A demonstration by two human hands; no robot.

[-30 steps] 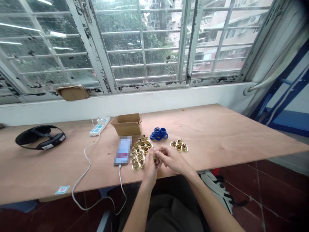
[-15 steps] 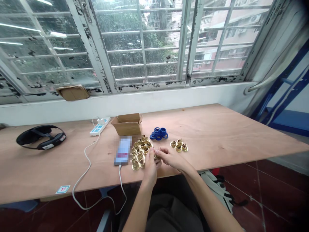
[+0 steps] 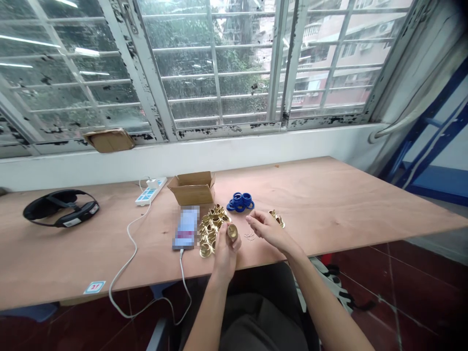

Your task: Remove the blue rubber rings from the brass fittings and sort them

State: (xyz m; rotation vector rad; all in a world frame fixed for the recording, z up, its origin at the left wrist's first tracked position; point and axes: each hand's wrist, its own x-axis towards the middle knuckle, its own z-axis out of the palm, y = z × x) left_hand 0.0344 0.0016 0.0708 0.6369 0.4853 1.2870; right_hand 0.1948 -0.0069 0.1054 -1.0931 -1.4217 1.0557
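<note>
My left hand is closed round a brass-coloured round part, its flat face turned up. To the right, my right hand is held apart from it with thumb and forefinger pinched; anything between them is too small to make out. A pile of brass parts lies beside my left hand. Thin pale rings rest on the table between the hands. Behind them is a cluster of blue rings. A few more brass parts are partly hidden behind my right hand.
An open cardboard box stands behind the brass pile. Left of the pile lies a phone with a white cable. Farther left are a power strip and a black headset. The wooden table's front edge is near my wrists.
My right hand has moved right, away from my left hand. The brass part in my left hand now shows its face, and the thin pale rings on the table have come into view.
</note>
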